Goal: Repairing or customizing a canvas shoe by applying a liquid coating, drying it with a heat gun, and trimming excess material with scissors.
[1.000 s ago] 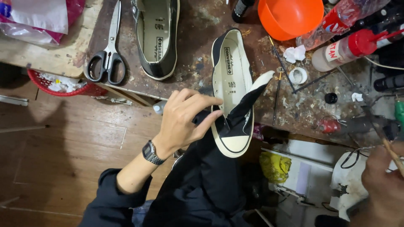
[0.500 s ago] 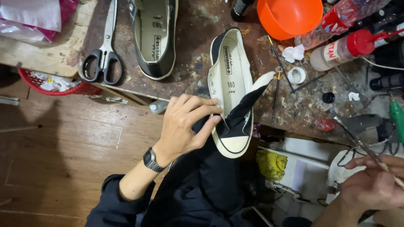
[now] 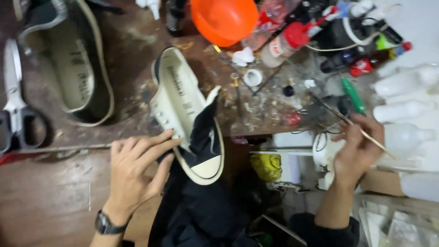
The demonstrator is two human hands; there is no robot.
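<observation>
Stained, cluttered wooden workbench (image 3: 132, 41); brown wood floor (image 3: 45, 201) below

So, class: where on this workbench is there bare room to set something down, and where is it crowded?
Bare wood lies between the dark shoe at the left and the cream canvas shoe under the left hand. From the orange bowl rightward, bottles, caps and tools crowd the bench, past the right hand holding a thin stick.

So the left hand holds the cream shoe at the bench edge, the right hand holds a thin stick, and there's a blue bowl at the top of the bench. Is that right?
Not quite: the bowl is orange, not blue, as the head view shows. The rest stands: the left hand holds the cream shoe at the bench edge, and the right hand holds a thin stick.
</observation>
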